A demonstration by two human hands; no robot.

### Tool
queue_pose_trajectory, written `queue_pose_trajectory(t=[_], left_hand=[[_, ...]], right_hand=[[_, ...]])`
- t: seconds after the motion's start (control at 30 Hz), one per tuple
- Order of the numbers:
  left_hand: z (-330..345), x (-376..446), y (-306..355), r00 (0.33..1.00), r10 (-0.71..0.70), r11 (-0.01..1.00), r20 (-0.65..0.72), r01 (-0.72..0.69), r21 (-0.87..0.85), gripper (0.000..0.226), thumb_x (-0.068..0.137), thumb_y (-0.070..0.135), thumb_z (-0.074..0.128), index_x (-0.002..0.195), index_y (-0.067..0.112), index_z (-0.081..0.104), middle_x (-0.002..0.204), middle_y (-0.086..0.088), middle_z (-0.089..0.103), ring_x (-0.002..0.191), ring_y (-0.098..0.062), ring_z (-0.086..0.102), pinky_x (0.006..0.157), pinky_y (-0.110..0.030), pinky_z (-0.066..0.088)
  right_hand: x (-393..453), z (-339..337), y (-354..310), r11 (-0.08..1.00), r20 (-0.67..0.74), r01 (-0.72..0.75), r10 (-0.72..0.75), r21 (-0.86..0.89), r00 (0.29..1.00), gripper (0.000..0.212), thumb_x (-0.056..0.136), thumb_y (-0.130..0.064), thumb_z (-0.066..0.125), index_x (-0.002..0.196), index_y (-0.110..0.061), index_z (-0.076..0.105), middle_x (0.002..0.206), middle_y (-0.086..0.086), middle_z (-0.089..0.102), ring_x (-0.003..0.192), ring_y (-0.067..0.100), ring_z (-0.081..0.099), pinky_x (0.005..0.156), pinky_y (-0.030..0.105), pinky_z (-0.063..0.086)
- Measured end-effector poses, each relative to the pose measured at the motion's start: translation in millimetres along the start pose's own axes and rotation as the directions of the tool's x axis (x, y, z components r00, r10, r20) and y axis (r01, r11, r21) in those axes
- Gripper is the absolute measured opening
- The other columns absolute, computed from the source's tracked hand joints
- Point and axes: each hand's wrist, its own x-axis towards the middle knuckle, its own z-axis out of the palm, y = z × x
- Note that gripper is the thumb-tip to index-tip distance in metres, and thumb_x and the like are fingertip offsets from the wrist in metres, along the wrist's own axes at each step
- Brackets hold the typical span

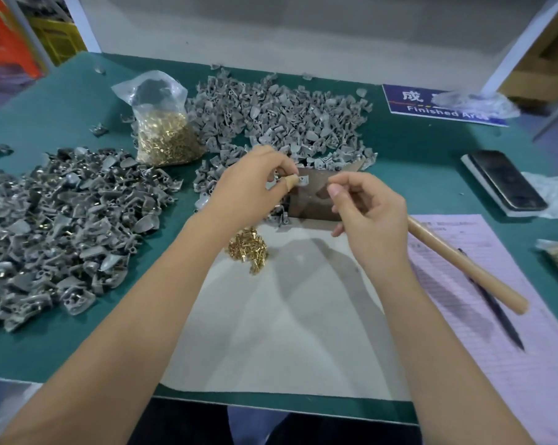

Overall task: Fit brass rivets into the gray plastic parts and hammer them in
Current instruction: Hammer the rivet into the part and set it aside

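Two bare hands worked above the green bench (pixel 78 348): the left hand (pixel 248 191) pinched a small gray plastic part (pixel 301 180) in its grip over a dark metal plate (pixel 316 200), while the right hand (pixel 367 213) hovered just beside, fingers curled; whether its grip held anything was unclear. Loose brass rivets (pixel 248 248) lay below.

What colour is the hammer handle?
Light tan wood; the hammer handle shows best in the head view.

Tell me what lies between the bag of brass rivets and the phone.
In the head view, between the bag of brass rivets and the phone lies the far pile of gray plastic parts, then bare green mat.
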Motion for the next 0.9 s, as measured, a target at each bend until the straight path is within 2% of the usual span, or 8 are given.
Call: queue_pose_trajectory(t=[0.13,0.2,0.27,0.33,0.4,0.5,0.6,0.9], left_hand=[[5,4,-6,0.997,0.037,0.998,0.064,-0.033,-0.051,0.009,0.097,0.035,0.065,0.102,0.030,0.071,0.093,0.016,0.055,0.090,-0.010,0.054,0.083,-0.039,0.051],[8,4,-7,0.998,0.038,0.999,0.052,-0.036,-0.039,0.009,0.097,0.038,0.065,0.101,0.033,0.071,0.093,0.015,0.056,0.090,-0.008,0.053,0.081,-0.038,0.051],[10,3,-7,0.999,0.044,0.999,0.030,-0.044,-0.011,0.010,0.097,0.040,0.065,0.102,0.034,0.071,0.091,0.017,0.054,0.089,-0.006,0.051,0.078,-0.035,0.049],[11,1,-4,0.999,0.040,0.999,0.010,-0.041,0.002,0.010,0.097,0.038,0.064,0.103,0.033,0.071,0.090,0.018,0.053,0.089,-0.004,0.048,0.078,-0.034,0.048],[12,-1,0,1.000,0.018,1.000,-0.009,-0.018,0.007,0.010,0.097,0.036,0.064,0.103,0.033,0.072,0.090,0.017,0.052,0.091,-0.005,0.048,0.079,-0.035,0.047],[14,-4,3,0.999,-0.029,0.999,-0.032,0.028,-0.034,0.009,0.096,0.034,0.065,0.101,0.032,0.072,0.092,0.013,0.056,0.092,-0.008,0.050,0.081,-0.038,0.048],[16,-5,4,0.998,-0.042,0.998,-0.045,0.040,-0.051,0.008,0.096,0.033,0.066,0.100,0.032,0.073,0.092,0.012,0.058,0.092,-0.009,0.050,0.081,-0.040,0.048],[13,-6,7,0.996,-0.079,0.991,-0.050,0.074,-0.109,0.010,0.095,0.029,0.069,0.101,0.030,0.077,0.090,0.011,0.062,0.095,-0.011,0.054,0.083,-0.043,0.050]], right_hand=[[7,0,2,0.999,-0.031,-0.030,0.029,-0.033,0.999,0.011,0.095,-0.009,0.067,0.100,-0.017,0.074,0.081,0.000,0.072,0.070,0.014,0.070,0.048,0.028,0.054],[16,-2,3,0.989,-0.006,0.028,-0.029,-0.143,1.000,0.011,0.095,-0.012,0.067,0.098,-0.021,0.074,0.083,-0.004,0.073,0.074,0.013,0.068,0.059,0.032,0.055],[30,-4,3,0.901,0.066,0.177,-0.164,-0.397,0.984,0.007,0.094,-0.023,0.069,0.095,-0.026,0.075,0.092,-0.012,0.071,0.092,0.014,0.060,0.081,0.028,0.049],[43,-3,1,0.746,0.165,0.317,-0.274,-0.585,0.948,0.005,0.091,-0.029,0.072,0.092,-0.029,0.077,0.101,-0.011,0.065,0.105,0.021,0.049,0.092,0.024,0.039],[49,3,2,0.682,0.231,0.340,-0.250,-0.648,0.940,0.003,0.088,-0.030,0.075,0.089,-0.030,0.078,0.105,-0.008,0.062,0.110,0.025,0.045,0.097,0.035,0.038],[45,9,7,0.695,0.228,0.277,-0.164,-0.664,0.960,0.002,0.087,-0.029,0.077,0.088,-0.030,0.079,0.110,-0.009,0.062,0.116,0.024,0.044,0.100,0.046,0.037],[41,11,9,0.732,0.187,0.245,-0.161,-0.636,0.969,0.005,0.087,-0.026,0.077,0.087,-0.031,0.078,0.110,-0.010,0.062,0.117,0.025,0.045,0.099,0.047,0.039],[37,21,8,0.733,0.188,0.271,-0.196,-0.624,0.962,0.007,0.090,-0.020,0.071,0.092,-0.022,0.078,0.103,-0.007,0.064,0.112,0.027,0.048,0.095,0.049,0.043]])
